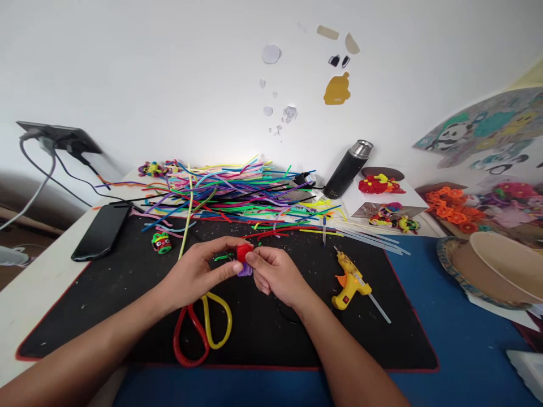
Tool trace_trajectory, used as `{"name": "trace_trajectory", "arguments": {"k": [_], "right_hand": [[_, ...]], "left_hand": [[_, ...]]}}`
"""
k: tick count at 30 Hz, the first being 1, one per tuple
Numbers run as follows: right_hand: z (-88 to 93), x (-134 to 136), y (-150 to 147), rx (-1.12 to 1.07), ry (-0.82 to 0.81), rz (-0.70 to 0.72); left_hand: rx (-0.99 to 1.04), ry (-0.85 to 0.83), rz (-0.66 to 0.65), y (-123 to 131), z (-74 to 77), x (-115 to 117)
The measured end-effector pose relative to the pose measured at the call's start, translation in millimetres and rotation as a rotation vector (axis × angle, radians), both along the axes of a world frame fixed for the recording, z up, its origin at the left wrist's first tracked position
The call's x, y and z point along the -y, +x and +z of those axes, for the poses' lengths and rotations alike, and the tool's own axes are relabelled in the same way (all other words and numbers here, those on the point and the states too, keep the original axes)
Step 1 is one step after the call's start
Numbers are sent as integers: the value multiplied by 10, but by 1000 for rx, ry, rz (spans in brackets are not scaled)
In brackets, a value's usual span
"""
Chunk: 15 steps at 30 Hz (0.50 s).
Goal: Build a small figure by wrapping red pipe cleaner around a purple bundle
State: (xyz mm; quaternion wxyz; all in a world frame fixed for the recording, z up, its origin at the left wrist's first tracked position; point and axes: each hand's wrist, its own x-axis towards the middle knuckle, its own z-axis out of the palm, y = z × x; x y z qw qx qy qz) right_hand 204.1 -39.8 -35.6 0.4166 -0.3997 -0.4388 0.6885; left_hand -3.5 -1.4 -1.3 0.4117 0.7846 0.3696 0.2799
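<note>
A small red and purple piece (244,254) is held between both hands above the black mat (263,333). My left hand (197,271) pinches it from the left, thumb and forefinger at its edges. From the right, my right hand (278,274) grips the same piece with its thumb against the red part. Below my left hand lie scissors (190,333) with one red and one yellow handle loop; their blades are hidden. A yellow glue gun (351,282) with a glue stick in its back rests on the mat to the right.
Coloured pipe cleaners (237,189) are heaped behind the mat. A phone (102,232) and a small green and red figure (161,243) are on the left. A black flask (348,169), clear glue sticks (373,237) and a bowl (458,271) stand or lie right.
</note>
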Motion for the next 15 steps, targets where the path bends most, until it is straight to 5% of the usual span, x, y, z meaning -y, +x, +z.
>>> {"name": "trace_trajectory", "arguments": {"k": [7, 15], "right_hand": [[-62, 2, 24, 194, 61, -41], [-122, -7, 29, 252, 80, -51]], "left_hand": [[-141, 310, -47, 22, 50, 12], [-131, 279, -54, 59, 2, -8]]}}
